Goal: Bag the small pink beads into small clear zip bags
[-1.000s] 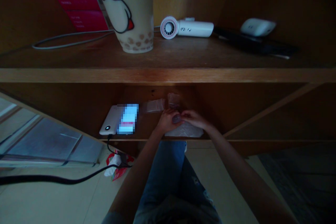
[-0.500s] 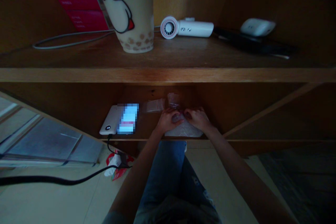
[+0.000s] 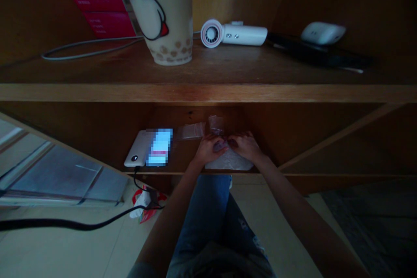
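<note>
On the lower shelf, my left hand [image 3: 208, 148] and my right hand [image 3: 246, 146] face each other with curled fingers. Their fingertips are close together over a crinkled, clear plastic bag [image 3: 230, 161] near the shelf's front edge. Something small, see-through and faintly pinkish shows between them; the fingers hide too much of it to name it. Just behind the hands lies a small clear plastic packet [image 3: 215, 124]. Another flat clear packet [image 3: 192, 130] rests to the left of that one.
A lit phone [image 3: 159, 147] and a white device [image 3: 136, 152] with a black cable lie left of my hands. Above, the upper shelf [image 3: 208, 93] holds a bubble tea cup [image 3: 172, 30], a white handheld fan [image 3: 234, 34] and a pink box [image 3: 97, 0]. A red-and-white bag [image 3: 145, 206] sits on the floor.
</note>
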Available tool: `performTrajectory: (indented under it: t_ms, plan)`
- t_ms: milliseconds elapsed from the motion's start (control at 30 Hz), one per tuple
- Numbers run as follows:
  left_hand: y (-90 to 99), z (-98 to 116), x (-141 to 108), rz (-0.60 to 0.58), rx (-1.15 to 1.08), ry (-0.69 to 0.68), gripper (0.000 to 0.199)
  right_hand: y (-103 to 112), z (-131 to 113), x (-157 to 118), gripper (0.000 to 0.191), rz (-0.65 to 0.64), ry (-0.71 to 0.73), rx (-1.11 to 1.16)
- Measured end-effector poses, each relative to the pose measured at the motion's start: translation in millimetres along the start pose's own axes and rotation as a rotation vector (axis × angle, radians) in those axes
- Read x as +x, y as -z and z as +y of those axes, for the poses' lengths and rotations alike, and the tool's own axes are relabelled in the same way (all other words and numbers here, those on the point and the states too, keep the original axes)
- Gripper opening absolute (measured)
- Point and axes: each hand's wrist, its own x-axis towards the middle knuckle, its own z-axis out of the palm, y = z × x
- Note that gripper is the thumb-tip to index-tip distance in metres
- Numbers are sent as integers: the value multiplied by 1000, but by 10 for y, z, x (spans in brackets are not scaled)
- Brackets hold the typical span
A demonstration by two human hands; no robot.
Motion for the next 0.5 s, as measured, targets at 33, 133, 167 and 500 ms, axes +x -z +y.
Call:
performTrajectory:
  t_ms: [33, 133, 167, 500]
  plan:
    - [2, 1, 1, -2, 1, 1, 22, 0, 0, -2, 22, 0, -1, 1]
    - [4, 4, 3, -7, 8, 2, 22, 5, -3, -6, 22, -8, -2, -8]
    - [3, 4, 4, -8, 8, -1, 22, 8, -3, -6, 22, -11, -3, -12]
    - [1, -4, 0, -16, 16, -4, 22, 23, 30, -44, 21, -1, 14, 65]
